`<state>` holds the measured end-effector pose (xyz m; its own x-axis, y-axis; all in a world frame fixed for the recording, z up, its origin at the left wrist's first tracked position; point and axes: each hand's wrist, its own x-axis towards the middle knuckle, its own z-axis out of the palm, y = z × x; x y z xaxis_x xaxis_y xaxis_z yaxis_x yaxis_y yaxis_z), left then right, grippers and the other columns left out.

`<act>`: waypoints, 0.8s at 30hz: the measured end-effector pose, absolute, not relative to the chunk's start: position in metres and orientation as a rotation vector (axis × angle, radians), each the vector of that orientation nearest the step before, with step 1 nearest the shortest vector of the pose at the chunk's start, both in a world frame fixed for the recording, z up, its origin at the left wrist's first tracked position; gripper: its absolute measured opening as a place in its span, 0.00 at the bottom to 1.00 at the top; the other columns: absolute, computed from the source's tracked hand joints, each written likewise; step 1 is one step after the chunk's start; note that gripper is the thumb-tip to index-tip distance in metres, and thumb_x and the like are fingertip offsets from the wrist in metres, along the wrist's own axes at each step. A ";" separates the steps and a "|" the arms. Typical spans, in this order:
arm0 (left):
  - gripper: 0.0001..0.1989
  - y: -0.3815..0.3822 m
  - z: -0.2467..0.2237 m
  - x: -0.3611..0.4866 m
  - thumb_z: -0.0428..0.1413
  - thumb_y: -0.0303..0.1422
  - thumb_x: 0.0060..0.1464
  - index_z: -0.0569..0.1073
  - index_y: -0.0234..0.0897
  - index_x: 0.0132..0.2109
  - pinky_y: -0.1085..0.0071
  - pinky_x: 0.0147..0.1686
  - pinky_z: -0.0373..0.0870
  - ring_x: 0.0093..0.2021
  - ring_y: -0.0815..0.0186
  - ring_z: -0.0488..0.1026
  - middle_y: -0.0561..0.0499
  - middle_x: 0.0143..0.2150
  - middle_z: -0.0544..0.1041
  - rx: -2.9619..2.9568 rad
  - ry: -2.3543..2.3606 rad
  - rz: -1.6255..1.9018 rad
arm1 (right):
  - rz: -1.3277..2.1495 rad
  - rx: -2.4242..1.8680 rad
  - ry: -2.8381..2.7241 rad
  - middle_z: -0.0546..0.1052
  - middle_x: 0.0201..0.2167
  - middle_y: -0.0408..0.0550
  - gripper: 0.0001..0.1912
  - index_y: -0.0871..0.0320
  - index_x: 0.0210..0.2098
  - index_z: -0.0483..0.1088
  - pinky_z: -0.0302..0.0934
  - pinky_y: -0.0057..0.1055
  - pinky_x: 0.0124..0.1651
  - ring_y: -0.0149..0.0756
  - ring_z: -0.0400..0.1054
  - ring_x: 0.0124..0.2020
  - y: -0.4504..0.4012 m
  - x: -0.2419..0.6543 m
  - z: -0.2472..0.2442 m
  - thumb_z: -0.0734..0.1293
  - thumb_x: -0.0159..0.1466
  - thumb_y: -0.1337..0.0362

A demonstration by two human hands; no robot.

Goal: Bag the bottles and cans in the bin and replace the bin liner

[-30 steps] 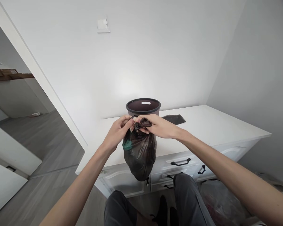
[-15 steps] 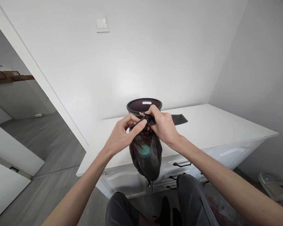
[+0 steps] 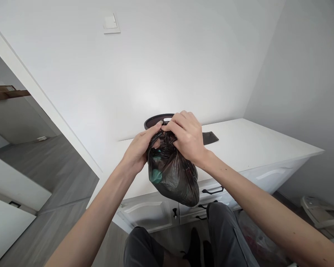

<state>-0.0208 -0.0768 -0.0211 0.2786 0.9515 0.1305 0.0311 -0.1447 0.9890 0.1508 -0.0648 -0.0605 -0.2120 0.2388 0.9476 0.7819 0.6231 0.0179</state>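
Note:
A filled black garbage bag [image 3: 174,178] hangs over the front edge of the white cabinet, something green showing through its thin plastic. My left hand [image 3: 140,146] grips the gathered neck of the bag on its left side, thumb pointing up. On the other side, my right hand [image 3: 186,137] is closed on the same bunched plastic, fingers curled over it. Behind both hands stands a dark round trash can [image 3: 151,121] with a slot in its rim, mostly hidden. A flat dark strip [image 3: 210,137] that looks like folded plastic lies to the right of my right hand.
The white cabinet top [image 3: 264,142] extends to the right along the wall, with black-handled drawers [image 3: 213,190] below. A light switch [image 3: 111,24] is on the wall. Clear plastic bags [image 3: 256,237] and a pale chair-like object [image 3: 321,215] are at lower right. A doorway opens at left.
The bag has swung so that its bottom tilts to the right. My right hand has moved up slightly and curled over the neck. The view has shifted a little.

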 end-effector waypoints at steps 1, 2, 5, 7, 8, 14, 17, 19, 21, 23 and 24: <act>0.23 -0.076 -0.022 -0.019 0.65 0.52 0.56 0.70 0.39 0.28 0.68 0.27 0.56 0.25 0.69 0.59 0.55 0.23 0.63 1.462 0.967 1.103 | -0.629 -0.818 -1.797 0.74 0.35 0.49 0.16 0.53 0.42 0.74 0.59 0.41 0.44 0.44 0.66 0.40 -0.064 0.152 -0.061 0.58 0.70 0.76; 0.21 -0.075 -0.022 -0.018 0.65 0.49 0.56 0.71 0.39 0.28 0.68 0.27 0.57 0.25 0.69 0.58 0.56 0.23 0.63 1.456 0.964 1.130 | -0.622 -0.801 -1.834 0.75 0.35 0.50 0.17 0.54 0.44 0.74 0.58 0.41 0.44 0.43 0.66 0.39 -0.064 0.153 -0.061 0.57 0.70 0.77; 0.17 -0.074 -0.024 -0.014 0.66 0.45 0.55 0.74 0.38 0.30 0.70 0.28 0.59 0.26 0.70 0.60 0.56 0.24 0.66 1.424 0.944 1.193 | -0.558 -0.753 -1.915 0.76 0.37 0.50 0.20 0.57 0.54 0.71 0.59 0.39 0.45 0.43 0.67 0.41 -0.064 0.158 -0.064 0.56 0.70 0.77; 0.16 -0.074 -0.026 -0.013 0.68 0.45 0.53 0.77 0.38 0.33 0.71 0.30 0.62 0.28 0.69 0.65 0.55 0.27 0.71 1.412 0.944 1.202 | -0.514 -0.722 -1.964 0.77 0.39 0.51 0.21 0.58 0.59 0.67 0.59 0.39 0.47 0.42 0.67 0.41 -0.067 0.162 -0.066 0.56 0.71 0.76; 0.16 -0.074 -0.027 -0.012 0.69 0.45 0.51 0.78 0.38 0.34 0.71 0.31 0.64 0.30 0.69 0.68 0.55 0.28 0.74 1.407 0.948 1.206 | -0.491 -0.712 -1.993 0.77 0.40 0.51 0.20 0.58 0.60 0.66 0.60 0.39 0.48 0.42 0.67 0.41 -0.069 0.164 -0.066 0.56 0.72 0.75; 0.23 -0.054 -0.048 -0.029 0.71 0.52 0.47 0.79 0.37 0.39 0.69 0.40 0.70 0.40 0.63 0.75 0.49 0.39 0.81 1.382 0.992 1.249 | -0.288 -0.765 -2.090 0.77 0.36 0.49 0.14 0.57 0.57 0.68 0.60 0.39 0.46 0.40 0.65 0.35 -0.096 0.170 -0.073 0.57 0.77 0.62; 0.26 -0.037 -0.066 -0.047 0.71 0.53 0.46 0.78 0.36 0.39 0.68 0.44 0.70 0.47 0.61 0.75 0.46 0.45 0.81 1.352 1.060 1.260 | -0.176 -0.761 -2.123 0.76 0.33 0.47 0.12 0.55 0.54 0.68 0.58 0.36 0.42 0.38 0.64 0.32 -0.115 0.172 -0.089 0.56 0.77 0.63; 0.27 -0.029 -0.077 -0.057 0.73 0.54 0.42 0.77 0.36 0.37 0.70 0.41 0.69 0.47 0.61 0.75 0.46 0.44 0.81 1.262 1.154 1.288 | -0.154 -0.741 -2.127 0.75 0.31 0.46 0.11 0.56 0.52 0.68 0.57 0.35 0.40 0.36 0.64 0.30 -0.128 0.174 -0.104 0.56 0.77 0.66; 0.28 -0.026 -0.084 -0.062 0.74 0.53 0.39 0.76 0.36 0.36 0.72 0.37 0.69 0.42 0.63 0.75 0.47 0.40 0.80 1.165 1.188 1.318 | -0.150 -0.726 -2.107 0.75 0.31 0.45 0.09 0.56 0.51 0.67 0.57 0.34 0.39 0.35 0.63 0.30 -0.139 0.177 -0.118 0.56 0.77 0.68; 0.26 -0.029 -0.083 -0.061 0.75 0.50 0.39 0.76 0.36 0.36 0.72 0.35 0.70 0.37 0.66 0.74 0.48 0.39 0.79 1.141 1.097 1.338 | -0.087 -0.745 -2.086 0.75 0.32 0.44 0.09 0.56 0.53 0.65 0.57 0.34 0.39 0.34 0.63 0.30 -0.147 0.178 -0.127 0.57 0.77 0.68; 0.25 -0.032 -0.081 -0.057 0.74 0.49 0.41 0.76 0.36 0.36 0.72 0.35 0.71 0.36 0.67 0.74 0.48 0.39 0.79 1.159 1.022 1.341 | -0.019 -0.776 -2.089 0.74 0.31 0.43 0.10 0.55 0.55 0.64 0.57 0.33 0.39 0.34 0.63 0.29 -0.149 0.178 -0.129 0.57 0.77 0.67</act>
